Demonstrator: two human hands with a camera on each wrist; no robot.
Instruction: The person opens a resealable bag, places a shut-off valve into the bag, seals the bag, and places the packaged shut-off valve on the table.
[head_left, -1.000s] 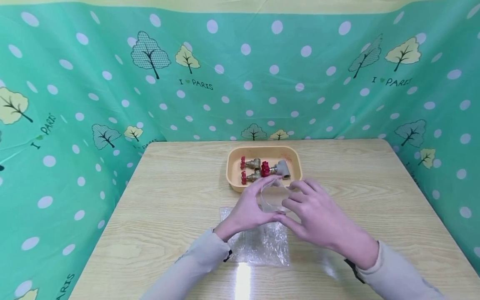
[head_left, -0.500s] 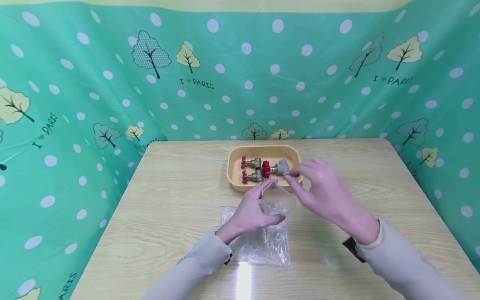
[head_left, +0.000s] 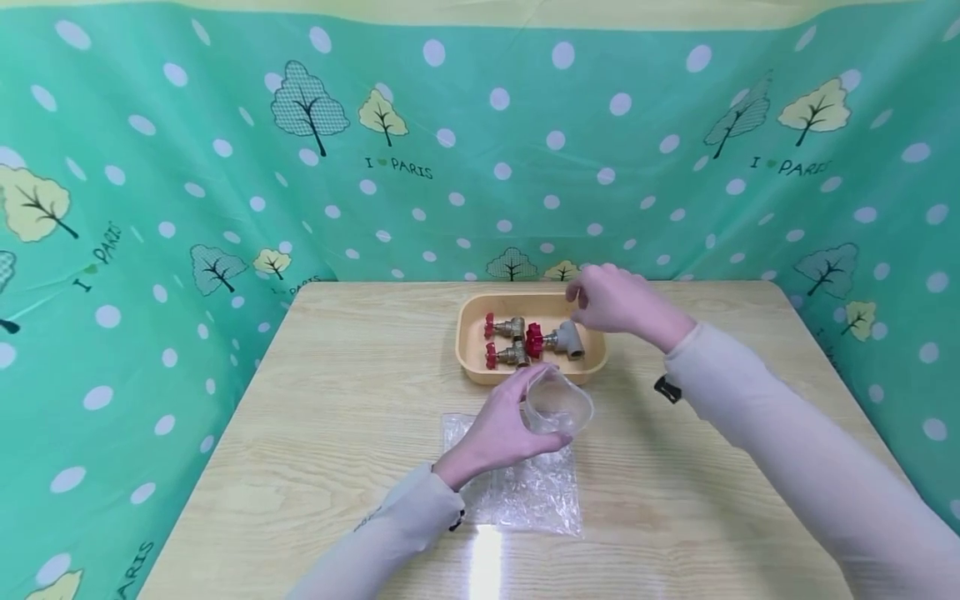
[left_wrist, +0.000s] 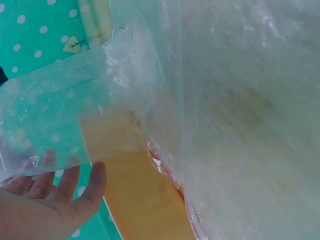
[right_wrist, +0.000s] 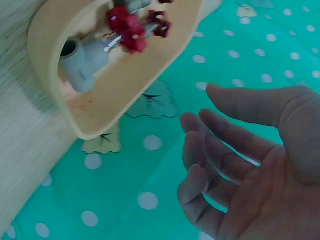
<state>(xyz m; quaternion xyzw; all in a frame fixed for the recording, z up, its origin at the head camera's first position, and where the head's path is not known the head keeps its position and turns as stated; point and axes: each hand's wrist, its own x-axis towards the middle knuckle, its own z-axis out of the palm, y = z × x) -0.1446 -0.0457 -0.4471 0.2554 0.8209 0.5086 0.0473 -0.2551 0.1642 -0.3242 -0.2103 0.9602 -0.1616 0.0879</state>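
My left hand (head_left: pixel 504 423) holds the rim of a clear plastic bag (head_left: pixel 558 404), whose mouth gapes in a rounded loop between thumb and fingers. In the left wrist view, film of the bag (left_wrist: pixel 125 75) fills much of the picture and partly covers the fingers (left_wrist: pixel 65 182). My right hand (head_left: pixel 611 300) is over the back right of a tan plastic basin (head_left: pixel 465 321), its fingers (right_wrist: pixel 220 155) loosely bent around nothing. Inside the basin lie two brass valves (head_left: pixel 510 327) with red handwheels and a grey-bodied valve (right_wrist: pixel 85 62) with a red handwheel.
More clear plastic (head_left: pixel 525 500) lies flat on the wood-grain table (head_left: pixel 337 392) beneath the left hand. A green dotted curtain (head_left: pixel 450 150) surrounds the back and sides of the table.
My right hand has left the bag's mouth and moved forward to the back right of the basin. The left hand stays in place, still holding the bag.
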